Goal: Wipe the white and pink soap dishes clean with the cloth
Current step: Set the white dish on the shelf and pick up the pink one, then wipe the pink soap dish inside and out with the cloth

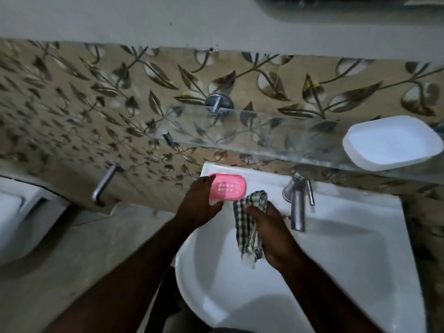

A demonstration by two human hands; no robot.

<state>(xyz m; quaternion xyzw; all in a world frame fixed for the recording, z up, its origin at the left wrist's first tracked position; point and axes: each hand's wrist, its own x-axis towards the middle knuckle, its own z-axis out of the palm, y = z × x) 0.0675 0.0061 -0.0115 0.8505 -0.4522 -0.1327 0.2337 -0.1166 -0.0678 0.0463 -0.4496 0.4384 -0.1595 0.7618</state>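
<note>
Pink dish in my left hand, cloth bunched in my right, over the sink.

My left hand (197, 205) pinches the pink soap dish (228, 188) by its near end at the sink's (360, 236) back left corner; my right hand (271, 236) is closed round the checked cloth (249, 224), just beside the dish and not touching it. I judge the pink dish's wipe is about to begin: next I must bring the cloth into its slotted hollow. The white soap dish (391, 143) waits on the glass shelf's (264, 140) right end. The tap (298, 203) stands close on my right, crowding the cloth.
</note>
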